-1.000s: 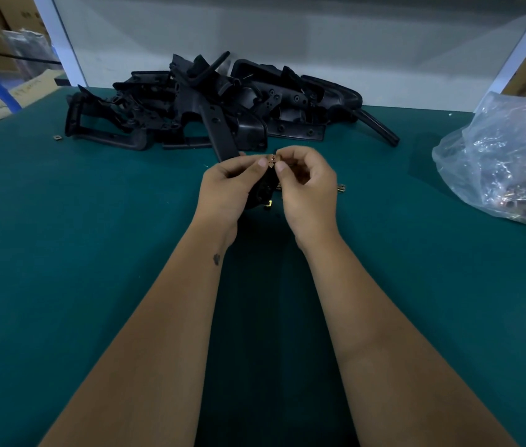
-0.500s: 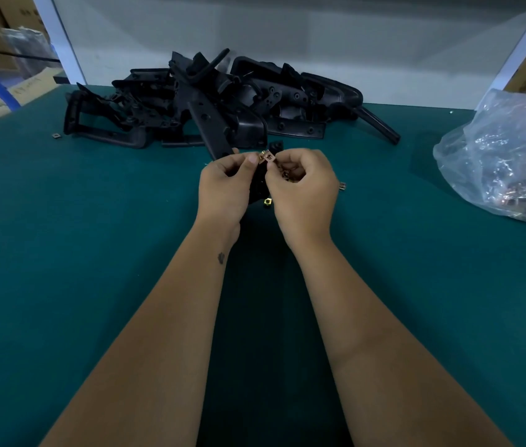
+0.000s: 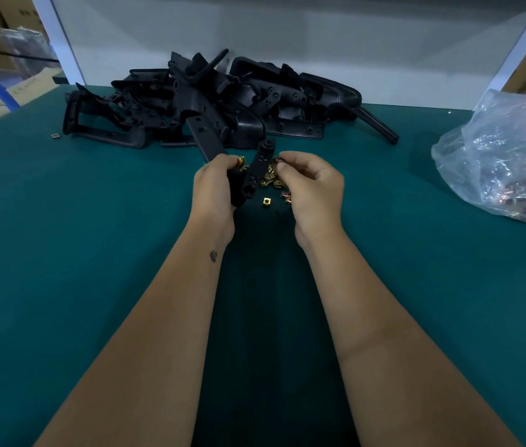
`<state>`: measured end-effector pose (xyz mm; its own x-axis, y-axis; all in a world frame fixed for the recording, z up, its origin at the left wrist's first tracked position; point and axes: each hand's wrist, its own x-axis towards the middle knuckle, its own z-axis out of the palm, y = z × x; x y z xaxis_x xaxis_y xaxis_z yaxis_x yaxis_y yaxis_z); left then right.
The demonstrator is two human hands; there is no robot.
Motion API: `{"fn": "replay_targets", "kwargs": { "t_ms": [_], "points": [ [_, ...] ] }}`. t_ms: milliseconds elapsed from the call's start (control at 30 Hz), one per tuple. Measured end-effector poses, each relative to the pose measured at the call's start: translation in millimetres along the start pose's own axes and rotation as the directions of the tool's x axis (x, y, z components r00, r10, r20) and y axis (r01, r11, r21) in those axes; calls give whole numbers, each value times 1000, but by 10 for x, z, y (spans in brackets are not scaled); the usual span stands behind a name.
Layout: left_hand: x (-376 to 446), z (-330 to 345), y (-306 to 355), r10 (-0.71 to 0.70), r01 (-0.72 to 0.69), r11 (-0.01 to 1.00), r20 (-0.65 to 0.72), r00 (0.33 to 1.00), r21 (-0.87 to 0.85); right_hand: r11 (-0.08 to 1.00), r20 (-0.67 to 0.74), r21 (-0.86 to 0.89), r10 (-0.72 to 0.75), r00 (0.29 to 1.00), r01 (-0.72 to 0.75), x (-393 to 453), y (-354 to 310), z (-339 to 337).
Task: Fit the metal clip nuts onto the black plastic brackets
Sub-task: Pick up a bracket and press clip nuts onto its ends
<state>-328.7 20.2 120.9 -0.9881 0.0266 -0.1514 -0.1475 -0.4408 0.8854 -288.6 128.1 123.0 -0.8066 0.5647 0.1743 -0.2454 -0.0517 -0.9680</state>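
A broad teal-green felt tabletop (image 3: 61, 253) carries a tangled heap of black moulded plastic brackets (image 3: 197, 101) at the back, within reach, I'd guess as stock. The left hand (image 3: 215, 185) is closed round one long black plastic bracket (image 3: 257, 171), tilting it upright so its end is exposed. Just beside it the right hand (image 3: 311, 185) pinches something small, probably one clip, above the little pile of gold-coloured metal clip nuts (image 3: 271, 180).

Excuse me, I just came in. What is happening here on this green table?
A person is fitting metal clip nuts onto black plastic brackets. The left hand holds one bracket upright over the green table. The right hand pinches something small beside it, probably a clip nut. Loose clip nuts lie just behind the hands, a pile of brackets farther back, and a plastic bag to the right.
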Motion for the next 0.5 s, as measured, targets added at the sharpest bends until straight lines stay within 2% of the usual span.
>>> {"fn": "replay_targets", "kwargs": {
  "t_ms": [267,500],
  "points": [
    [-56,1,6,62,-63,997,34,998,41,950,86,269,141,986,-159,25,-9,3],
    [-63,6,12,133,-141,987,100,986,77,903,129,358,202,971,-236,14,-10,9]
  ]
}}
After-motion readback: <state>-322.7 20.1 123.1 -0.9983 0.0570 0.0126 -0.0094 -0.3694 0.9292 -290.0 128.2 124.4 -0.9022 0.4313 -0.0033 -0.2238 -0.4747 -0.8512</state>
